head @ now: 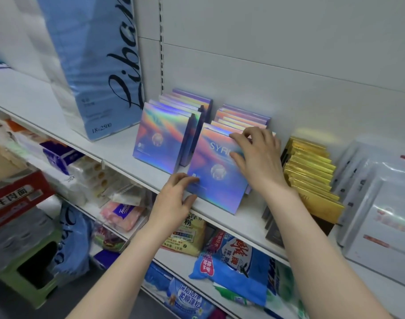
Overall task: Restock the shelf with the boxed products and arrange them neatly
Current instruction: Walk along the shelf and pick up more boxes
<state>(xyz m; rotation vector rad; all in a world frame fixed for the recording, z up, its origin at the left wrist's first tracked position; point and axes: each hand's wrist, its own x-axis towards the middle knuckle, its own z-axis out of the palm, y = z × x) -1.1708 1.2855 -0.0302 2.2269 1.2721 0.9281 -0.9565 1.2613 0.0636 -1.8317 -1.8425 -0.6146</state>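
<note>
Two rows of flat holographic purple-blue boxes stand on the white shelf [118,153]. The left row [160,137] leans back toward the wall. In the right row, the front box [215,178] is marked "SYR". My left hand [176,194] touches that box's lower left corner with its fingertips at the shelf's front edge. My right hand [256,155] rests on the box's upper right part, fingers curled over its top edge and over the boxes behind [243,116].
A tall blue tissue pack [97,65] stands left of the boxes. Gold boxes [312,171] and white boxes [379,203] fill the shelf to the right. The lower shelves hold bags and tissue packs. A red carton [15,196] sits on a green stool [28,268] at the left.
</note>
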